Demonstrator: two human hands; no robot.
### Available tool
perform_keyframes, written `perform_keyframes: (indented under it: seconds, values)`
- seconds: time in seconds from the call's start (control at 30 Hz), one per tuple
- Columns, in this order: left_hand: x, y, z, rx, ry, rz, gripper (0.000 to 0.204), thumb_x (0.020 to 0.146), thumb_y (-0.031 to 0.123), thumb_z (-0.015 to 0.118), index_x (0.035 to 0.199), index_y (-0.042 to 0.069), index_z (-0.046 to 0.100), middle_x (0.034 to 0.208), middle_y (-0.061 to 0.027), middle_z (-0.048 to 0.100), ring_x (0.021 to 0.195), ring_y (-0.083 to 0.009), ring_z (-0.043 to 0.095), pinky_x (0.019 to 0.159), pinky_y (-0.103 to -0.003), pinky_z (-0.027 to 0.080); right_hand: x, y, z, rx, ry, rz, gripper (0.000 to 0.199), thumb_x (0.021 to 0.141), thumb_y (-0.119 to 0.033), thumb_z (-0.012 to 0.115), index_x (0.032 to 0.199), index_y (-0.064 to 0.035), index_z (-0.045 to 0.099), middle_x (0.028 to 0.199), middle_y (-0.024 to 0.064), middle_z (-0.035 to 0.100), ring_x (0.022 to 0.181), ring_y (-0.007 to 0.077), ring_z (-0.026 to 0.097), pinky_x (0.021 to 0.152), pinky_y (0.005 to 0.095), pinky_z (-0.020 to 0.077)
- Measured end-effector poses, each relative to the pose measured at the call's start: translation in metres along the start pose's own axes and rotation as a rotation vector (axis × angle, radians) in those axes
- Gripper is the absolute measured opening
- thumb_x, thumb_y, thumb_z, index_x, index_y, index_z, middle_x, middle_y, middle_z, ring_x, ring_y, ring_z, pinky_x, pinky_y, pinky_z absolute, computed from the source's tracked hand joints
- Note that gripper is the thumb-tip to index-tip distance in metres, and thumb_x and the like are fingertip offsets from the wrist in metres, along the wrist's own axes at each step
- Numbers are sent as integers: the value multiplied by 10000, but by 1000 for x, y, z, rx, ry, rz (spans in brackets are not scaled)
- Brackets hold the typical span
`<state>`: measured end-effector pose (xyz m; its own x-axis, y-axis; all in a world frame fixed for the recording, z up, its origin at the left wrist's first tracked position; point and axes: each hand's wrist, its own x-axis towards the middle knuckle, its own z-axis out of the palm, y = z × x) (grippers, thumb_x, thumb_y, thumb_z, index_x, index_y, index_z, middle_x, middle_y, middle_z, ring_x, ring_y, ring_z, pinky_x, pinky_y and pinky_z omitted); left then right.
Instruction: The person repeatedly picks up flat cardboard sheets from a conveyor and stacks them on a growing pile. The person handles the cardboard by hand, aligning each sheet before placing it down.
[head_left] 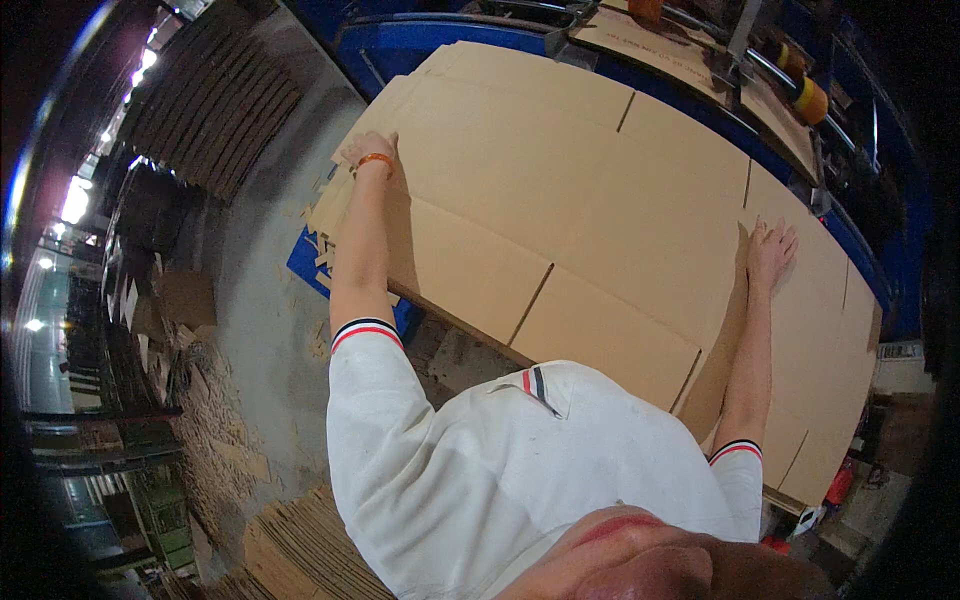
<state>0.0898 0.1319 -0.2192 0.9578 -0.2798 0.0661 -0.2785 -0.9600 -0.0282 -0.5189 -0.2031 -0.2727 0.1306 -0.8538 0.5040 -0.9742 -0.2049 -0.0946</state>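
A large flat brown cardboard sheet [560, 190] with slots and creases lies on top of a stack of like sheets in front of me. My left hand [372, 150], with an orange band on its wrist, is at the sheet's left end, fingers curled over the edge and hidden. My right hand [771, 252] lies at the top sheet's right edge with fingers spread, resting on the cardboard [840, 330] beneath. Both arms are stretched out across the sheet. My white short-sleeved shirt fills the lower middle.
A blue machine [880, 250] with rollers and yellow-orange wheels [810, 98] runs behind the stack. A blue pallet [305, 262] shows under the stack's left end. More cardboard stacks stand at upper left [215, 100] and lower left [300, 550]. Scraps litter the concrete floor [260, 330].
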Motion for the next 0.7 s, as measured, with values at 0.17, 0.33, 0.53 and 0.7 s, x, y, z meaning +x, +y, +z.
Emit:
perform_keyframes:
  seconds: [0.17, 0.33, 0.53, 0.7]
  values:
    - [18, -39, -14, -14, 234, 46, 560, 813, 611, 552, 1064, 125, 671, 1089, -104, 638, 1085, -282, 575, 939, -437, 364, 3, -15, -7, -141, -26, -73, 637, 936, -466, 438, 1377, -10, 382, 1453, 234, 311, 1336, 446, 251, 1111, 494, 211]
    - [-12, -24, -89, 64, 429, 202, 510, 789, 551, 623, 986, 82, 666, 1028, -111, 651, 994, -261, 611, 879, -416, 409, -12, -1, -13, 143, -23, -72, 605, 944, -436, 444, 1366, -5, 396, 1443, 214, 340, 1332, 397, 292, 1107, 465, 237]
    - [-29, -118, -196, -1125, -457, 496, 692, 889, 441, 576, 1404, 27, 372, 1216, -98, 579, 1024, -182, 590, 885, -326, 464, -83, 32, -104, 768, -389, 309, 577, 940, -405, 472, 1372, -29, 400, 1435, 199, 360, 1312, 352, 350, 1102, 435, 255]
    - [-181, -104, -179, -2245, -548, 635, 836, 877, 614, 456, 1451, 47, 237, 1437, -181, 355, 1289, -320, 396, 1060, -488, 320, -181, 163, -116, 112, -99, 498, 570, 926, -407, 499, 1376, -68, 410, 1433, 178, 371, 1306, 345, 359, 1087, 451, 268]
